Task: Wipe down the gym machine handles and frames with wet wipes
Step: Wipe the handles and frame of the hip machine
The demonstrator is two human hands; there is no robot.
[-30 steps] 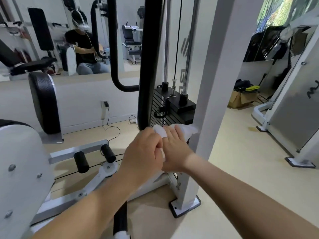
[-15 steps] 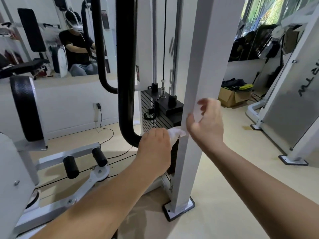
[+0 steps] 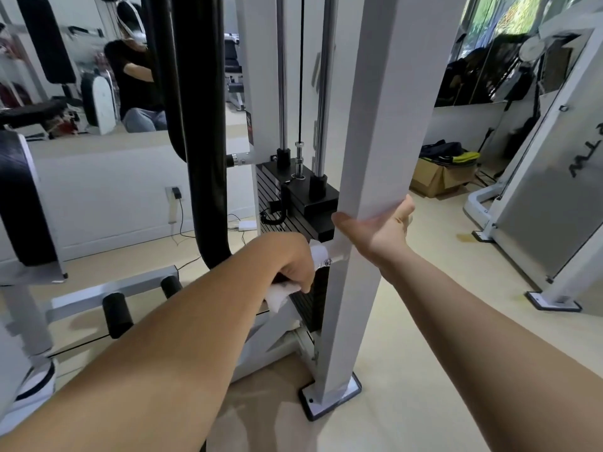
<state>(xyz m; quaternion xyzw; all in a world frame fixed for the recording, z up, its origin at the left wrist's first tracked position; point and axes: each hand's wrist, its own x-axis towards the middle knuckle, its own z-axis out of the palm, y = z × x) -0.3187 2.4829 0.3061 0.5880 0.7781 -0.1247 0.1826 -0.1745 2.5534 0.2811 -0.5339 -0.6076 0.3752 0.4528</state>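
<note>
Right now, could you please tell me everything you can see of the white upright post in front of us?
The white post is a square column, seemingly painted metal. It stands upright on a black-edged base plate. The right hand grips it partway up, thumb on its left face. The black weight stack sits left of it.

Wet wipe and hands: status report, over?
Left hand grips wet wipe, beside frame. Right hand wraps white upright. Weight stack close behind.

White frame post (image 3: 375,125) and wipe (image 3: 279,296), black curved bar (image 3: 202,125) and weight stack (image 3: 293,223).
</note>
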